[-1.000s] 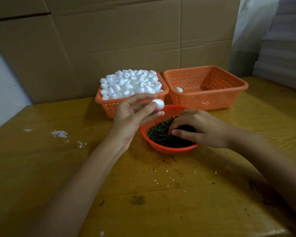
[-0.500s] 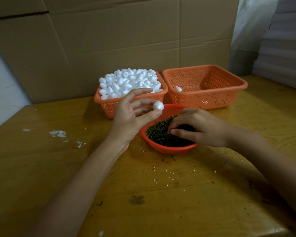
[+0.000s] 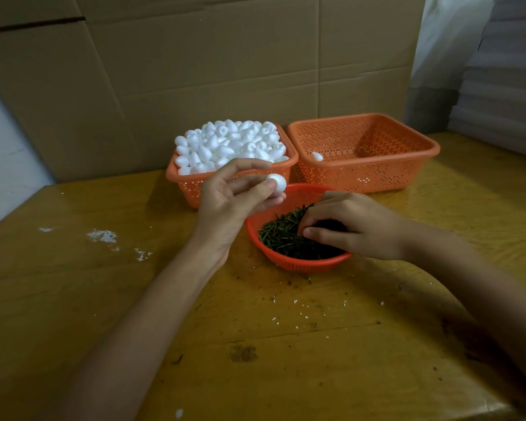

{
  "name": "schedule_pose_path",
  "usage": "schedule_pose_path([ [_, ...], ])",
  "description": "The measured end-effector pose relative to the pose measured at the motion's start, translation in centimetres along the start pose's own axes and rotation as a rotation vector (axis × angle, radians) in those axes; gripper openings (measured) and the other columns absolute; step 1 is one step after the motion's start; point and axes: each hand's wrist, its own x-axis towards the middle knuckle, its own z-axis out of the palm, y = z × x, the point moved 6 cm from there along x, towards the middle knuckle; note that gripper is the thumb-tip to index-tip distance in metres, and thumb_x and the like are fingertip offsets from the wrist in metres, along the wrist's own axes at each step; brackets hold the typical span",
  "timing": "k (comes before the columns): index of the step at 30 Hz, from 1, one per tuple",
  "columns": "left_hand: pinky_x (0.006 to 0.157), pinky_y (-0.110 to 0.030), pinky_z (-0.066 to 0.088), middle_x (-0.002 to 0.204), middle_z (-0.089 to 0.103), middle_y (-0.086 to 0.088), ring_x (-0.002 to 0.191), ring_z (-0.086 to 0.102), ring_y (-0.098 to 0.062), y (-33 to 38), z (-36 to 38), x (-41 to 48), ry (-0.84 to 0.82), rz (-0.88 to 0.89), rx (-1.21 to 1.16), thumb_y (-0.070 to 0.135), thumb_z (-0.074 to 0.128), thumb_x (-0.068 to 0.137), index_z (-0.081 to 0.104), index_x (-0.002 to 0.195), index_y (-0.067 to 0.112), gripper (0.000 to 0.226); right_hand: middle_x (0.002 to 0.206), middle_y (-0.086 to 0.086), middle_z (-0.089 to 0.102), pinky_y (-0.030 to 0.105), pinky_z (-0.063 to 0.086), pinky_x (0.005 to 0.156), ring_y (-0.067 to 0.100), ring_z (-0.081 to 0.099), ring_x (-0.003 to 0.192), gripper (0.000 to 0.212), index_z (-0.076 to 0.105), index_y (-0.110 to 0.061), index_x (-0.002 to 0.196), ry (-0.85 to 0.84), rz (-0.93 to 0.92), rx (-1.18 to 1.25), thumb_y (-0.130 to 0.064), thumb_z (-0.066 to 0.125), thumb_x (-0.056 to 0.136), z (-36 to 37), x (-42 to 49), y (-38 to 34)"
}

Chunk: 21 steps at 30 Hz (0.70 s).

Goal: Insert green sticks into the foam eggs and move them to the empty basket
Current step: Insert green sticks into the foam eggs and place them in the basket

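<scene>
My left hand (image 3: 231,202) pinches a white foam egg (image 3: 277,184) between thumb and fingers, just above the left rim of a round orange bowl (image 3: 298,262) full of green sticks (image 3: 281,237). My right hand (image 3: 356,226) reaches into that bowl with its fingers curled down among the sticks; what they hold is hidden. Behind stands an orange basket (image 3: 192,186) heaped with foam eggs (image 3: 231,144). To its right, a second orange basket (image 3: 377,177) has one foam egg (image 3: 317,156) lying in its near left corner.
The wooden table (image 3: 73,284) carries white foam crumbs (image 3: 104,237) at the left and small bits in front of the bowl. Cardboard sheets (image 3: 210,56) line the back. Stacked white material (image 3: 504,86) rises at the far right.
My left hand has turned the foam egg a little in its fingertips and lowered it slightly. My right hand stays in the stick bowl, its fingers shifting among the sticks.
</scene>
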Motion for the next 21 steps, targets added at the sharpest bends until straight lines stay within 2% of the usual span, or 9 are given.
schedule_pose_path([
  [4,0.092,-0.044,0.063,0.108,0.078,-0.02,0.099,0.078,-0.039,-0.1,0.0,0.0,-0.008,-0.004,0.021,0.005,0.082,0.089,0.06,0.131,0.008,0.048,0.098,-0.014,0.068,0.029,0.045,0.087,0.011,0.057,0.099,0.019,0.073,-0.024,0.107,0.006,-0.004,0.006,-0.033,0.056,0.104,0.0,0.0,0.1],
  [9,0.098,-0.053,0.06,0.113,0.078,-0.015,0.103,0.077,-0.039,-0.1,0.0,0.0,-0.021,0.05,0.149,0.004,0.086,0.082,0.055,0.135,0.011,0.061,0.096,-0.017,0.067,0.026,0.044,0.087,0.01,0.057,0.098,0.019,0.073,-0.024,0.106,0.013,-0.016,0.009,-0.033,0.056,0.104,0.0,0.0,0.1],
  [13,0.087,-0.037,0.063,0.113,0.076,-0.011,0.102,0.078,-0.028,0.2,0.3,-0.1,-0.044,0.102,0.256,-0.006,0.086,0.082,0.056,0.13,0.011,0.059,0.095,-0.019,0.065,0.022,0.042,0.087,0.008,0.057,0.098,0.017,0.073,-0.025,0.106,0.017,-0.018,0.007,-0.033,0.057,0.104,0.0,0.0,0.1],
  [16,0.084,-0.033,0.063,0.113,0.074,-0.009,0.101,0.077,-0.023,0.5,0.7,-0.3,-0.068,0.143,0.342,-0.008,0.086,0.079,0.056,0.125,0.012,0.058,0.095,-0.019,0.064,0.018,0.04,0.086,0.008,0.056,0.098,0.016,0.073,-0.025,0.106,0.02,-0.014,0.003,-0.032,0.058,0.104,0.0,0.0,0.2],
  [21,0.081,-0.026,0.062,0.109,0.073,-0.006,0.098,0.075,-0.016,0.4,1.2,-0.5,-0.053,0.163,0.45,-0.006,0.087,0.079,0.062,0.113,0.011,0.046,0.095,-0.015,0.067,0.025,0.043,0.086,0.011,0.057,0.098,0.017,0.073,-0.024,0.106,0.016,-0.012,0.001,-0.032,0.058,0.104,0.0,0.0,0.0],
])
